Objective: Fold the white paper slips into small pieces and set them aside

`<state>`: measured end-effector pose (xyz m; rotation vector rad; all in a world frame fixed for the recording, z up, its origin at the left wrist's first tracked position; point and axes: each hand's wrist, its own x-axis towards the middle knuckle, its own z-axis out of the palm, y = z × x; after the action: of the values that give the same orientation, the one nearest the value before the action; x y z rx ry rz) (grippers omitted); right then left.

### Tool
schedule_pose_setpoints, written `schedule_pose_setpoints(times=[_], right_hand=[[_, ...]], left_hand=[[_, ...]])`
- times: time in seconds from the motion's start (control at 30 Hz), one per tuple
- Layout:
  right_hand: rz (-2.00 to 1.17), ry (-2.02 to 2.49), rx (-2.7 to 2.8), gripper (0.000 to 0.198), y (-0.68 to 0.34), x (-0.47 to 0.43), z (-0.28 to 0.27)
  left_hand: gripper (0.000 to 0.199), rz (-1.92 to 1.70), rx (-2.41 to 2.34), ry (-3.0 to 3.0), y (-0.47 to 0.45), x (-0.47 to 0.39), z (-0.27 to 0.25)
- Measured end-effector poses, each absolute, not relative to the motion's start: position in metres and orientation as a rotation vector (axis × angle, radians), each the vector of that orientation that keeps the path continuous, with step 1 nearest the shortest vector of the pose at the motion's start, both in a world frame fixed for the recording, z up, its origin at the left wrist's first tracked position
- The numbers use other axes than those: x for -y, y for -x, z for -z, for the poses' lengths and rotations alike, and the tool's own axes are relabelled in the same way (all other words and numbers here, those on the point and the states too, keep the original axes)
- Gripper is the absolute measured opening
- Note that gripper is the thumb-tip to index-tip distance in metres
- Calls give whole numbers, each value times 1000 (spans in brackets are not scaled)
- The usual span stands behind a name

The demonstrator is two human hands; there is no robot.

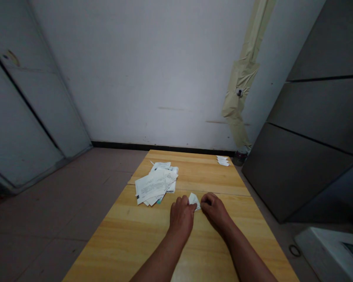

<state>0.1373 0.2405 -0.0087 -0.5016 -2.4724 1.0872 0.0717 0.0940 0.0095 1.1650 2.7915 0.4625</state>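
A small folded piece of paper [194,199], white with faint print, lies on the wooden table between my two hands. My left hand [181,214] is closed at its left side, with the thumb over its lower part and the fingers bent along the edge. At the paper's right corner is my right hand [215,209], its fingers curled in against the thumb. Whether those fingertips grip the corner or only rest beside it is hidden. Beyond my left hand, a loose pile of printed paper sheets [154,185] is spread out, overlapping at different angles.
Several small folded papers [222,160] lie at the table's [147,235] far right corner. The white wall [153,78] rises behind the table. Grey panels [312,156] stand to the right, above a white box [329,250] on the floor. A pale door [26,98] is at left.
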Motion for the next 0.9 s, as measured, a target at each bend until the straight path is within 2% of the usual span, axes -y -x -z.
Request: schedule_pose_setpoints(times=[0.07,0.17,0.5,0.77,0.9], right_hand=[[-966,559,2510,3,-135,-236,8],[-877,577,2548,7,-133,-234,10],[-792,217,2596,47,-142,-238,16],[-634,123,2714,47,-142,-236,13],[-451,156,2734,34,-142,-237,13]], left_hand=[[29,-472,-2795,-1154,-72,-94,-9],[28,-490,-2803,-1160,-72,-94,-7],[28,-462,-2771,-1242,-70,-92,-10],[26,-566,-2809,-1358,-74,-84,-8],[25,-583,-2802,-1377,-76,-85,-6]])
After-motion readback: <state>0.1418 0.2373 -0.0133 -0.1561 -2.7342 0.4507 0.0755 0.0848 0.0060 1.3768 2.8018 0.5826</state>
